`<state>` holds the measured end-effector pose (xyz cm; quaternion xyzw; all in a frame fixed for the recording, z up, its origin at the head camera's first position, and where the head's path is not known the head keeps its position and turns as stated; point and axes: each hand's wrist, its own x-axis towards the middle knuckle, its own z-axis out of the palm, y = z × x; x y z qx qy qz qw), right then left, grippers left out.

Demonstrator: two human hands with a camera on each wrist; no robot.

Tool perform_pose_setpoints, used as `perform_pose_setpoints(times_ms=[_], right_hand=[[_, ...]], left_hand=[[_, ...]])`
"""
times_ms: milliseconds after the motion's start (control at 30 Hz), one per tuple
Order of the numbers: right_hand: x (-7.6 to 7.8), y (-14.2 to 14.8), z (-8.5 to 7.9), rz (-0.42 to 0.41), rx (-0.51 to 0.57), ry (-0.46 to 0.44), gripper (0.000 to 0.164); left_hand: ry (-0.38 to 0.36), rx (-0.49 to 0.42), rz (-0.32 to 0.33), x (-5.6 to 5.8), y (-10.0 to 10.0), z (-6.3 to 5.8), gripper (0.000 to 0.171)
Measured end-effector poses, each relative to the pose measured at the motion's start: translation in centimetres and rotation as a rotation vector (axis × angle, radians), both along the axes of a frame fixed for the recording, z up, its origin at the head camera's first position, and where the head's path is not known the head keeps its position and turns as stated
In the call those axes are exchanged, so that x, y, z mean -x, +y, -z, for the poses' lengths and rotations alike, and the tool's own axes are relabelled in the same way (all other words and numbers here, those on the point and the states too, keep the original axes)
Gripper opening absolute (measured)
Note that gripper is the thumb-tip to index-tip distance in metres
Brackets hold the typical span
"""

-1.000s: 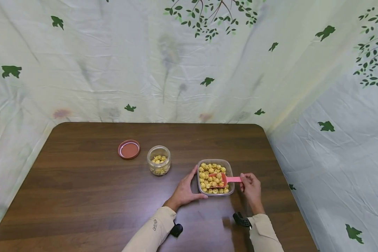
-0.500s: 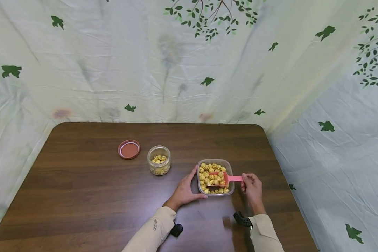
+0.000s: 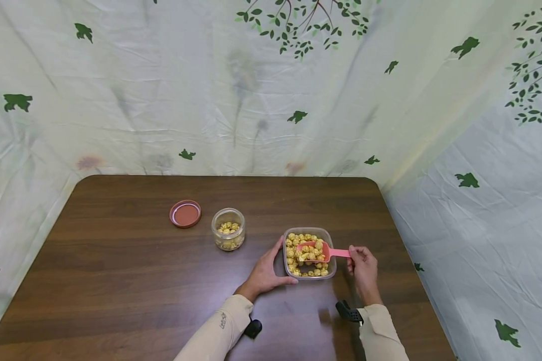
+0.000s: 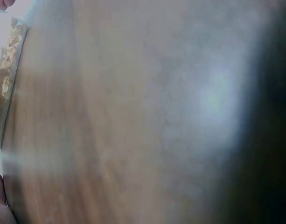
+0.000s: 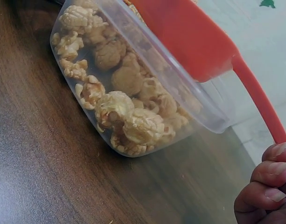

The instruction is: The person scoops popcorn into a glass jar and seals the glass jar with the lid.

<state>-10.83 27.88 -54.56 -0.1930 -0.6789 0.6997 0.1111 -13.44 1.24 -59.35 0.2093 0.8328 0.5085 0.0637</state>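
Observation:
My right hand (image 3: 364, 268) pinches the handle of a pink-red plastic scoop (image 3: 340, 253). Heaped with yellow popcorn (image 3: 310, 251), the scoop hangs over a clear plastic container (image 3: 311, 278) that also holds popcorn. In the right wrist view the underside of the scoop (image 5: 194, 42) shows above the container's rim, and curled fingertips (image 5: 273, 168) are at the handle's end. My left hand (image 3: 265, 273) grips the container's left side, thumb along the near edge and fingers at the far left. The left wrist view catches only a strip of popcorn container (image 4: 7, 79) at its left border.
Left of the container stands a lidless clear jar (image 3: 228, 244) partly filled with popcorn. A reddish-brown round lid (image 3: 185, 214) lies further left. All of it rests on a dark wooden table (image 3: 131, 260), with a printed white cloth (image 3: 198, 100) hanging behind.
The loaded scoop has risen out of the popcorn and shifted slightly away and to the right with my right hand, leaving a gap in the popcorn. My left hand stays put.

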Motion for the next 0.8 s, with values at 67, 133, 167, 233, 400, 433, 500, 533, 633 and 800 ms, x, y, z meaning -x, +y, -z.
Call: perform_pose_setpoints(times_ms=[67,133,167,233,400,433,500,533,633,800], right_hand=[[0.2,-0.1,-0.2,0.017,-0.014,-0.040,0.018],[0.3,-0.2,-0.4,0.025,-0.015,-0.067,0.018],[0.3,-0.2,-0.5,0.030,-0.014,-0.081,0.018],[0.4,-0.2,-0.6,0.031,-0.012,-0.094,0.019],[0.5,-0.2,-1.0,0.019,-0.019,-0.098,0.019],[0.6,-0.3,-1.1,0.014,-0.025,-0.097,0.020],[0.6,-0.4,-1.3,0.007,-0.038,-0.098,0.020],[0.6,-0.4,-1.3,0.005,-0.040,-0.097,0.020],[0.8,-0.5,-1.5,0.008,-0.041,-0.093,0.021],[1.1,-0.5,-1.9,0.018,-0.028,-0.078,0.020]], left_hand=[[0.001,0.000,0.001,0.0,0.0,0.0,0.117],[0.005,0.001,0.004,0.0,-0.1,-0.1,0.117],[0.005,0.003,0.004,0.0,-0.1,-0.1,0.117],[0.004,0.010,0.005,0.0,-0.1,-0.1,0.117],[-0.004,0.017,0.006,0.0,0.0,-0.3,0.116],[-0.005,0.016,0.005,0.0,0.0,-0.4,0.116],[-0.003,0.014,0.004,0.0,0.0,-0.4,0.115],[0.001,0.012,0.004,0.0,0.0,-0.5,0.115],[0.010,0.012,-0.002,-0.1,-0.1,-0.4,0.115],[0.022,-0.009,-0.008,-0.2,-0.2,-0.5,0.113]])
